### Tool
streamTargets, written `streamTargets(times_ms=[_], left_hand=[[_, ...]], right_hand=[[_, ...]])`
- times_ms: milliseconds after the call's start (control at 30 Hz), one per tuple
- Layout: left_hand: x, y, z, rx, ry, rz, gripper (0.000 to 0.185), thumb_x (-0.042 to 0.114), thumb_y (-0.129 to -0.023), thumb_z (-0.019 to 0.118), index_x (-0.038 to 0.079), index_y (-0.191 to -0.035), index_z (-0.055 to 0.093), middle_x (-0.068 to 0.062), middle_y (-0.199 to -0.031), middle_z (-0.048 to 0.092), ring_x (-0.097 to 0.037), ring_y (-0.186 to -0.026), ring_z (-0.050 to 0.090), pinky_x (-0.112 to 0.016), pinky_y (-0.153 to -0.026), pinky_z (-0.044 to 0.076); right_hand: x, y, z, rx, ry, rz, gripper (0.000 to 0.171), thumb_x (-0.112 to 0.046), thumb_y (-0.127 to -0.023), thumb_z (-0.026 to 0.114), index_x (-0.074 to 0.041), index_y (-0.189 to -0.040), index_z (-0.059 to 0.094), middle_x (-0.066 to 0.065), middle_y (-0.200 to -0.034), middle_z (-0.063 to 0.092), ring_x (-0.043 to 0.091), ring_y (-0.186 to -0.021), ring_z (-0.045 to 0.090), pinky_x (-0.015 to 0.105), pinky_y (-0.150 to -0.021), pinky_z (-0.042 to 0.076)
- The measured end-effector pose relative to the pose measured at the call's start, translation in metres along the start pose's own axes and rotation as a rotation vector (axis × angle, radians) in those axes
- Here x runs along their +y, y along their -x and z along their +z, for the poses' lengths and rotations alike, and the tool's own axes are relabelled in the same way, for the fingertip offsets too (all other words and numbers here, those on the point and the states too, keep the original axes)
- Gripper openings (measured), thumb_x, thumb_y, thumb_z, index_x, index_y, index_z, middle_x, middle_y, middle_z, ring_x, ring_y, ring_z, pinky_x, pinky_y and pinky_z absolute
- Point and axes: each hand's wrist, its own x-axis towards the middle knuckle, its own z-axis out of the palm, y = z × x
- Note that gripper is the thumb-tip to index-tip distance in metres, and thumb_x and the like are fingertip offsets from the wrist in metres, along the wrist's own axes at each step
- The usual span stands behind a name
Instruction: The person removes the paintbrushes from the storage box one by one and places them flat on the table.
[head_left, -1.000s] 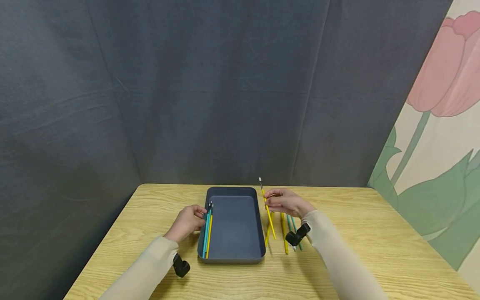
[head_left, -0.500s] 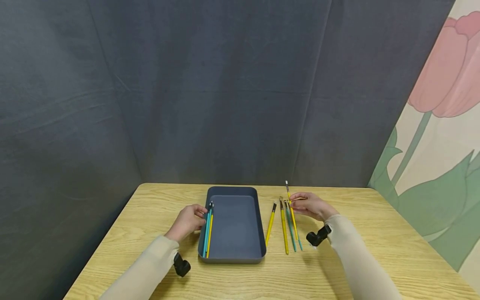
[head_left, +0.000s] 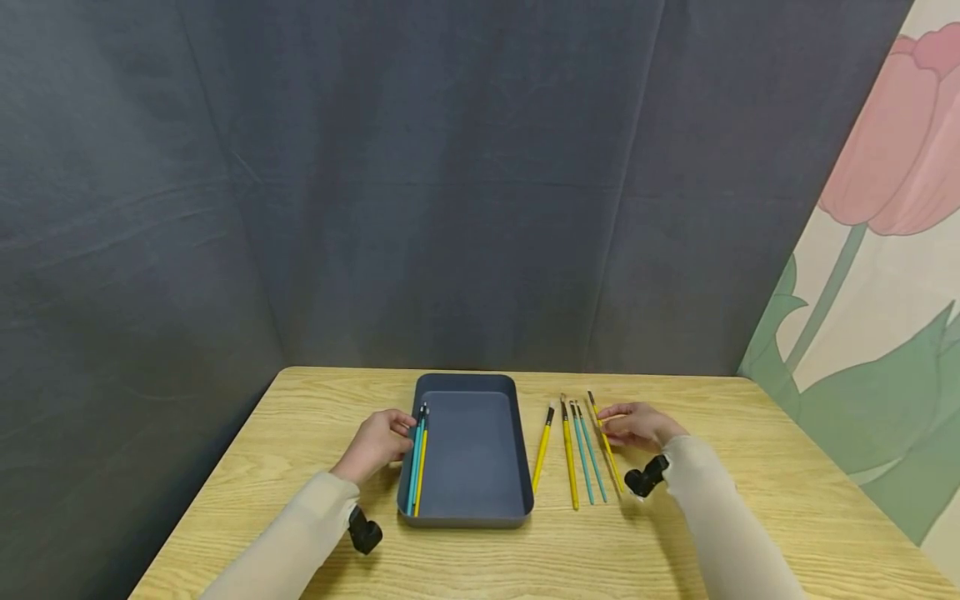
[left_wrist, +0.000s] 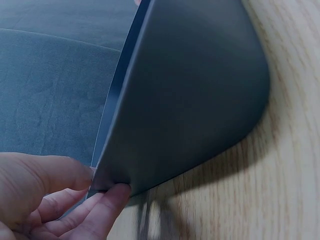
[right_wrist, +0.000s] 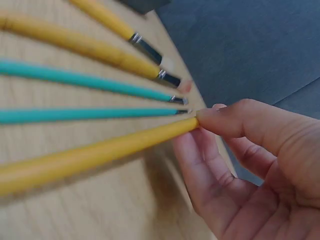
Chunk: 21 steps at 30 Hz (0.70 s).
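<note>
My right hand (head_left: pixel 637 423) pinches a yellow paintbrush (head_left: pixel 612 460) low over the table, at the right end of a row of brushes. In the right wrist view, thumb and fingertips grip its yellow handle (right_wrist: pixel 100 154) near the far end; the bristles are hidden behind the hand. Two teal paintbrushes (right_wrist: pixel 85 80) and two yellow paintbrushes (head_left: pixel 543 448) lie to its left. My left hand (head_left: pixel 378 440) holds the left wall of a dark grey tray (head_left: pixel 465 521), thumb and fingers pinching its rim in the left wrist view. Inside, along that wall, lie teal brushes (head_left: pixel 414 467) and a yellow brush (head_left: pixel 422 473).
The tray stands on a light wood table (head_left: pixel 465 567), left of the brush row. A dark cloth screen (head_left: pixel 450 208) rises behind the table's back edge. A wall painted with a tulip (head_left: pixel 877 150) is at the right.
My right hand has carried the yellow brush rightward from near the tray, past the teal brushes, and lowered it to the row's right end. My left hand stays on the tray wall.
</note>
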Motion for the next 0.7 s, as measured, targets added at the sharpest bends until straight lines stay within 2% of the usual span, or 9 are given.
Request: streamTargets(times_ms=[233, 700], left_hand=[[0.001, -0.001, 0.000, 0.004, 0.007, -0.016, 0.032, -0.009, -0.082, 0.063, -0.003, -0.113, 0.063, -0.017, -0.102, 0.059, -0.020, -0.081, 0.059, -0.034, -0.069, 0.058], [0.000, 0.000, 0.000, -0.001, 0.015, -0.006, 0.034, -0.010, -0.080, 0.063, -0.004, -0.114, 0.062, -0.018, -0.102, 0.058, -0.020, -0.080, 0.058, -0.033, -0.067, 0.057]], right_hand=[[0.005, -0.003, 0.003, 0.013, 0.076, 0.036, 0.031, 0.003, -0.094, 0.052, 0.016, -0.122, 0.051, 0.005, -0.088, 0.063, 0.008, -0.074, 0.063, 0.024, -0.070, 0.057], [-0.010, -0.006, 0.021, 0.110, 0.171, 0.111, 0.024, 0.009, -0.087, 0.059, 0.016, -0.111, 0.056, 0.005, -0.078, 0.067, 0.008, -0.062, 0.061, 0.022, -0.062, 0.056]])
